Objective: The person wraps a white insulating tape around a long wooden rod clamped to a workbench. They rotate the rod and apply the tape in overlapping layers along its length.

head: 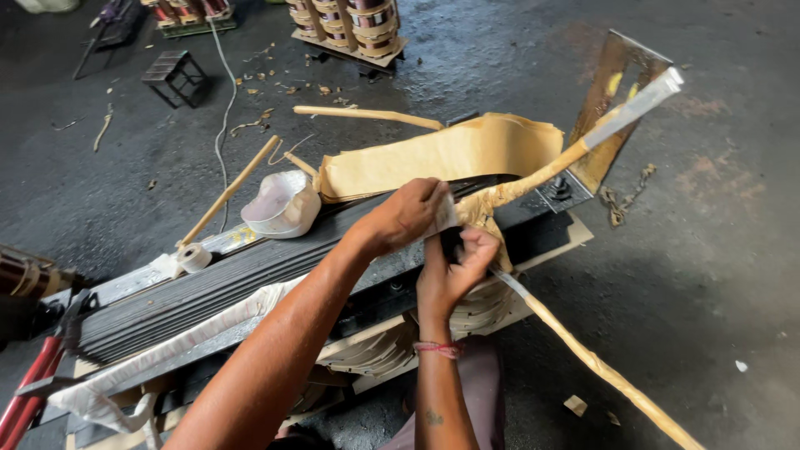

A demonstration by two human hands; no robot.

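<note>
Between both hands (429, 242), paper-wrapped strip (533, 179)

Bare forearms, a red thread band on the right wrist (437, 349), perhaps a small tattoo below.

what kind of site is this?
Likely a transformer repair or winding workshop: a laminated steel core lies on a dark concrete floor, both hands work paper-wrapped leads, and wound coils stand behind.
</note>
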